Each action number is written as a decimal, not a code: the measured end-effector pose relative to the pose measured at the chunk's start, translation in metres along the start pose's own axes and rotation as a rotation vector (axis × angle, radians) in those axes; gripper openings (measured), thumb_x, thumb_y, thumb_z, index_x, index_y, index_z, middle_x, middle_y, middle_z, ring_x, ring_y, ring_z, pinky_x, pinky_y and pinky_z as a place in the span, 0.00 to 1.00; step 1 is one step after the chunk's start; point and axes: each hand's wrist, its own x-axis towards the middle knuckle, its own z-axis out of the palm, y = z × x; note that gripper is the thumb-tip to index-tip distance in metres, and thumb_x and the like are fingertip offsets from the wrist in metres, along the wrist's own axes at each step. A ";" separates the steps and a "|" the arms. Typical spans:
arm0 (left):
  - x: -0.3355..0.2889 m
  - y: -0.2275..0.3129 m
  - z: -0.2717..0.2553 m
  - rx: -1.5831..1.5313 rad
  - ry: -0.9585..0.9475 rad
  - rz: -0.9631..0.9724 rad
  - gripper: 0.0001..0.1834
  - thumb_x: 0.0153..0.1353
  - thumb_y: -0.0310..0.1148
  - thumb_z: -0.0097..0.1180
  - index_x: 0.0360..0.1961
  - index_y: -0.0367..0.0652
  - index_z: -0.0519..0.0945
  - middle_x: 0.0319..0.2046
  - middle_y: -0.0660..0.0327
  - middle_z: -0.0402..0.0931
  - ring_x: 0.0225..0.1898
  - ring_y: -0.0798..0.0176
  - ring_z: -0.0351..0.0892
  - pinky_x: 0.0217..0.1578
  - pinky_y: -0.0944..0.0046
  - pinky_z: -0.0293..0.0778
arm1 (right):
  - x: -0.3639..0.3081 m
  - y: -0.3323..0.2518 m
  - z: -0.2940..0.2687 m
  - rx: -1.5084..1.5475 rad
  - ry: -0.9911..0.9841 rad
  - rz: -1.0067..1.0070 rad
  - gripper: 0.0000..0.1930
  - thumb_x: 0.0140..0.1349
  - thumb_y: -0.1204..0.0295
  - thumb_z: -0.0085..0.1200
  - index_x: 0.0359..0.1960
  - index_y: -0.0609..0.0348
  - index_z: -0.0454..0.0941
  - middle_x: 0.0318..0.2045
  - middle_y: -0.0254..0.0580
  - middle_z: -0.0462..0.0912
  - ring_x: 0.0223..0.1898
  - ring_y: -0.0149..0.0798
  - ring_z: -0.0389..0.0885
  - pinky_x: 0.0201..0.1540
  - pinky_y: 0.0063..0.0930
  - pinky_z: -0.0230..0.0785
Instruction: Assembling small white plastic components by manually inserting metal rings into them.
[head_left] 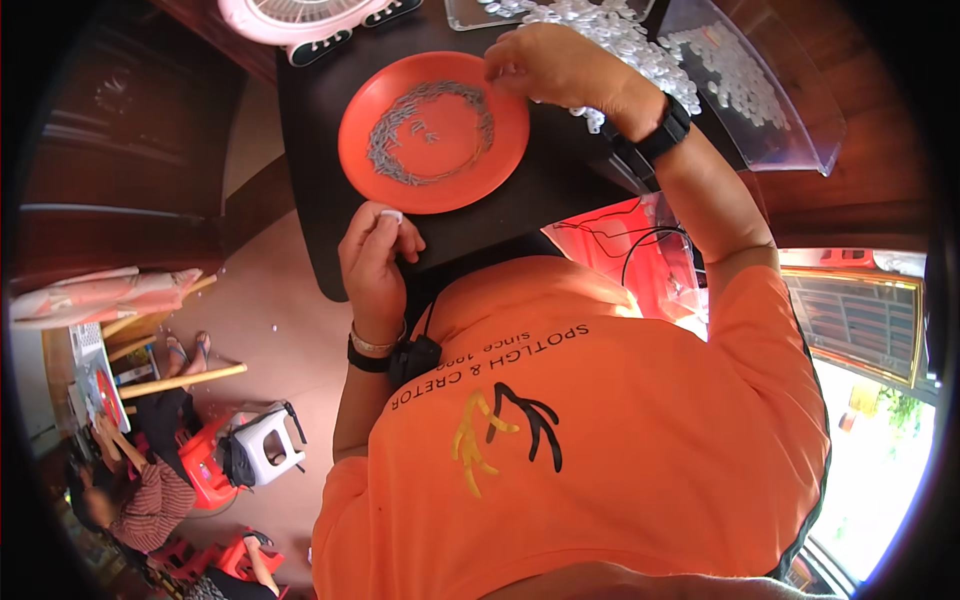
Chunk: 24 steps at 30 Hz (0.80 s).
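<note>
An orange-red round plate lies on the dark table, with small grey pin-like pieces spread in a ring inside it and a few near its middle. Just below the plate's near rim, my left hand is closed, pinching a small white plastic piece between thumb and finger. My right hand reaches over the plate's right rim with its fingers drawn together. Whatever its fingertips hold, if anything, is too hidden to make out.
Clear plastic pieces are heaped at the table's far right. Beside them stands a transparent bin with more. A pink-and-white fan sits at the far left. Another person sits at lower left near a white stool.
</note>
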 end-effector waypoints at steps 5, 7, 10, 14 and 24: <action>0.001 -0.002 -0.001 0.055 -0.039 0.011 0.11 0.66 0.32 0.40 0.29 0.37 0.69 0.21 0.60 0.68 0.24 0.67 0.67 0.28 0.70 0.63 | 0.023 -0.046 0.015 0.097 -0.050 -0.094 0.11 0.54 0.68 0.56 0.37 0.58 0.80 0.30 0.46 0.81 0.34 0.47 0.80 0.37 0.37 0.72; 0.001 -0.004 -0.002 0.039 -0.048 0.020 0.11 0.66 0.32 0.40 0.29 0.37 0.69 0.21 0.59 0.68 0.24 0.67 0.67 0.28 0.70 0.63 | 0.032 -0.051 0.032 0.098 -0.009 -0.142 0.12 0.55 0.67 0.55 0.38 0.58 0.80 0.29 0.47 0.81 0.33 0.49 0.79 0.37 0.38 0.71; 0.000 -0.003 -0.003 0.032 -0.067 0.028 0.11 0.66 0.32 0.40 0.29 0.36 0.69 0.22 0.59 0.69 0.25 0.67 0.67 0.29 0.70 0.63 | 0.044 -0.058 0.044 -0.022 0.008 -0.176 0.11 0.54 0.68 0.55 0.37 0.59 0.79 0.29 0.47 0.81 0.33 0.50 0.79 0.37 0.40 0.70; 0.000 -0.001 -0.003 0.094 -0.093 0.006 0.11 0.65 0.31 0.41 0.29 0.36 0.70 0.23 0.59 0.70 0.25 0.68 0.68 0.30 0.70 0.64 | 0.049 -0.052 0.059 -0.074 -0.041 -0.136 0.09 0.53 0.70 0.53 0.33 0.60 0.78 0.27 0.48 0.81 0.32 0.51 0.79 0.37 0.41 0.70; -0.001 -0.004 -0.002 0.106 -0.074 0.022 0.11 0.64 0.32 0.44 0.31 0.35 0.74 0.22 0.63 0.72 0.24 0.73 0.67 0.28 0.73 0.63 | 0.048 -0.058 0.050 -0.069 0.003 -0.087 0.08 0.51 0.71 0.54 0.32 0.61 0.77 0.25 0.51 0.80 0.31 0.54 0.79 0.35 0.43 0.70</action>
